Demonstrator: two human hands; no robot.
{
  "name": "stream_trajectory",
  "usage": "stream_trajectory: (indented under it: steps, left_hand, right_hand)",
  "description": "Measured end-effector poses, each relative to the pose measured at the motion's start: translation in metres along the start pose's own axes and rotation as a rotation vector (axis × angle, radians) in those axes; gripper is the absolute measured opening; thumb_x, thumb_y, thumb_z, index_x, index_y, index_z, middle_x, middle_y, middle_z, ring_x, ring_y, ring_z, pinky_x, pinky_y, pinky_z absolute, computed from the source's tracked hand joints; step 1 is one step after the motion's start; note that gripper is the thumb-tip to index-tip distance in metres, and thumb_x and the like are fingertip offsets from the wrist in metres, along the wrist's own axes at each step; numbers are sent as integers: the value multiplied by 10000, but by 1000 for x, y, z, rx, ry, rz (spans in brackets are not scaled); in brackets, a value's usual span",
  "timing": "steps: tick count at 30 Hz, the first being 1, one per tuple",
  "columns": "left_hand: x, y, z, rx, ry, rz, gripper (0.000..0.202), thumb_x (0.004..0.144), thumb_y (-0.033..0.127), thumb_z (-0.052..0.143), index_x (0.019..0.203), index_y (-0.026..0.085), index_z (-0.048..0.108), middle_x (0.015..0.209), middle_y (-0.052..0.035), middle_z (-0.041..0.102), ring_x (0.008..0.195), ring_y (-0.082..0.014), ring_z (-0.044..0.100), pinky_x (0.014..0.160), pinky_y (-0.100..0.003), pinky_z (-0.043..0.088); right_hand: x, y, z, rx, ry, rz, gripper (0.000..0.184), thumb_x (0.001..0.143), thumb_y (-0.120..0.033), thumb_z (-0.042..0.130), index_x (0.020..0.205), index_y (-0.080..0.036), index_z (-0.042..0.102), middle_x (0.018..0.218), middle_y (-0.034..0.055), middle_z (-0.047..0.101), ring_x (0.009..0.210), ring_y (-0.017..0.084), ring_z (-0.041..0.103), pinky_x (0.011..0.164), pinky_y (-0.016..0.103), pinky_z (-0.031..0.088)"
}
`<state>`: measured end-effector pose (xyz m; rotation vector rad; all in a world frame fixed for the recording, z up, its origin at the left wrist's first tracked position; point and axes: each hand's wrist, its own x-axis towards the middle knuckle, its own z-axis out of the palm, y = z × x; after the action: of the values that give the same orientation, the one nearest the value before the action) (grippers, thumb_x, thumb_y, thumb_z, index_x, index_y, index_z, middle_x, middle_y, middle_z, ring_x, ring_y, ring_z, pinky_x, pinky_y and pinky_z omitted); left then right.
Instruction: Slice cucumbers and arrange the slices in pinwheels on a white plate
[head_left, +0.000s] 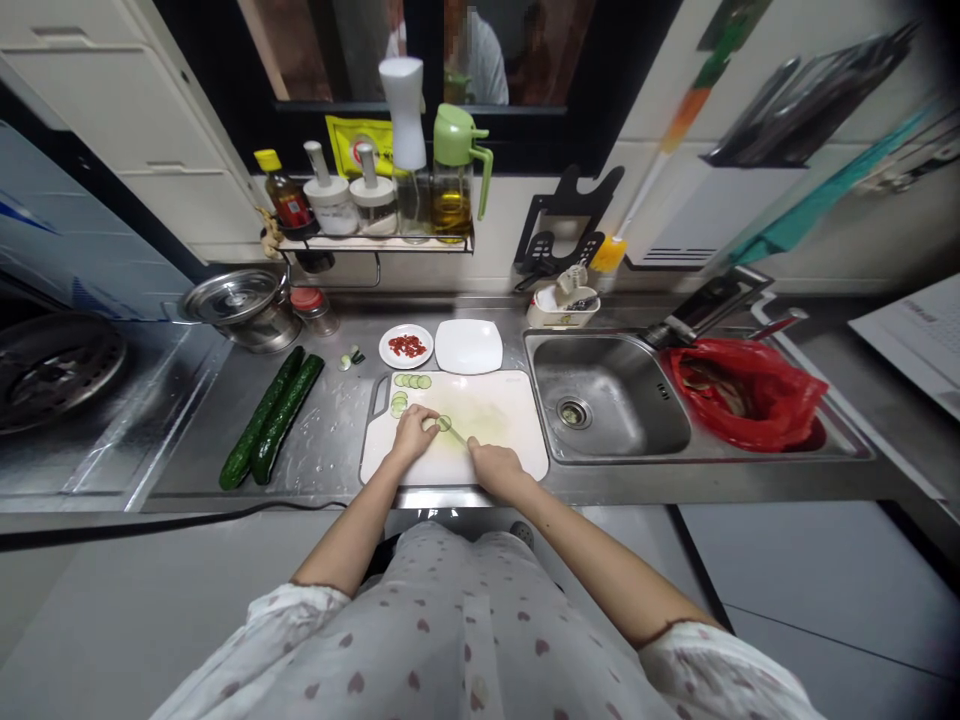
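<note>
On the white cutting board (517, 420), the fingers of my left hand (412, 436) are closed on a thin green-rimmed cucumber slice (445, 423). My right hand (498, 468) grips a knife (458, 436), its narrow blade angled toward that slice; the handle is hidden in my fist. A row of cucumber slices (412, 381) lies at the board's upper left, with a small stack of slices (399, 404) below it. Behind the board are a small plate (385, 347) of chopped red pieces and a bare white square plate (469, 346). Two whole cucumbers (259, 420) rest to the left.
A steel sink (615, 400) adjoins the board's right side, with a red plastic bag (787, 390) beyond it. A lidded pot (244, 305) and a red-lidded jar (313, 310) stand back left. Bottles fill a wall rack (375, 244). Cucumber scraps (351, 357) lie nearby.
</note>
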<state>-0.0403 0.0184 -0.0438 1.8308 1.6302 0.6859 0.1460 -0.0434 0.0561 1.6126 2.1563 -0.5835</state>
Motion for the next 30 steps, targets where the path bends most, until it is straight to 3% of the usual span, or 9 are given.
stream_trajectory:
  steps: [21, 30]
  left_hand:
    - [-1, 3, -1, 12, 2, -11, 182, 770, 220, 655, 942, 202, 710, 978, -58, 608, 988, -215, 566, 932, -351, 444]
    - [-1, 1, 1, 42, -1, 15, 238, 785, 230, 631, 1011, 207, 702, 993, -66, 592, 1003, -224, 555, 940, -359, 444]
  right_hand:
    - [8, 8, -10, -133, 36, -71, 323, 933, -69, 322, 1202, -111, 495, 994, 184, 707, 975, 259, 684, 785, 347, 506]
    - [-10, 23, 2, -85, -1, -40, 357, 876, -76, 417, 1223, -145, 461, 996, 171, 696, 974, 253, 672, 775, 320, 470]
